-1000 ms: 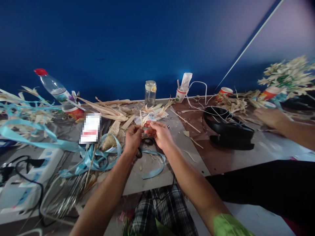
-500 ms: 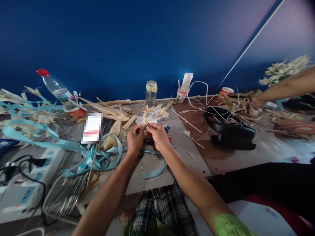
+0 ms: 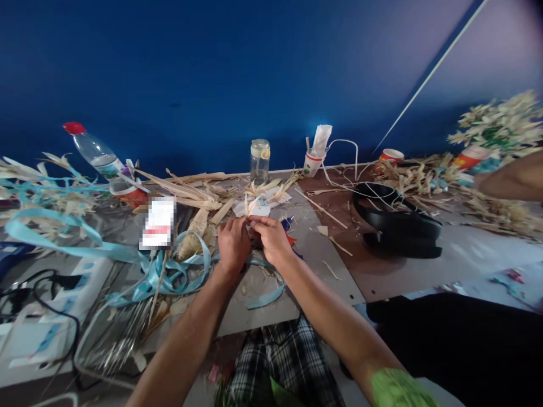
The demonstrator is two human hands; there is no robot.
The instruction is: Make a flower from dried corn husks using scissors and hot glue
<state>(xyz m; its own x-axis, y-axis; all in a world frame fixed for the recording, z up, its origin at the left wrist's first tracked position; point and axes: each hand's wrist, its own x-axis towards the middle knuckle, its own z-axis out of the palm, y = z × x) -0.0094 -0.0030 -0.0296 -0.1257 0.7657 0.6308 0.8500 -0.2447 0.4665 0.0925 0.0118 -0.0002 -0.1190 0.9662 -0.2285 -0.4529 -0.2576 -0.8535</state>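
Note:
In front of me, my left hand [image 3: 233,244] and my right hand [image 3: 272,236] meet with their fingers closed. Between the fingertips they pinch a small corn husk flower [image 3: 250,207], whose pale petals point up; its base is hidden by the fingers. Just beyond lie a white paper [image 3: 262,210] and more loose husk petals [image 3: 275,195]. Beside my right hand, partly covered by it, is a blue and red tool [image 3: 289,223] that looks like a glue gun. A light blue ribbon [image 3: 186,282] lies in loops left of my left hand.
Behind stand a glass jar [image 3: 259,161] and a paper cup [image 3: 314,164]. A phone [image 3: 159,223], a tilted bottle [image 3: 95,152] and a power strip [image 3: 80,288] are at left. At right lie a black headset-like object [image 3: 396,226] and husks, near another person's arm [image 3: 511,178].
My left hand has turned, its back now more toward me, and the husk flower stands more upright. At right, the other person's arm has drawn back, uncovering a cup of husk flowers.

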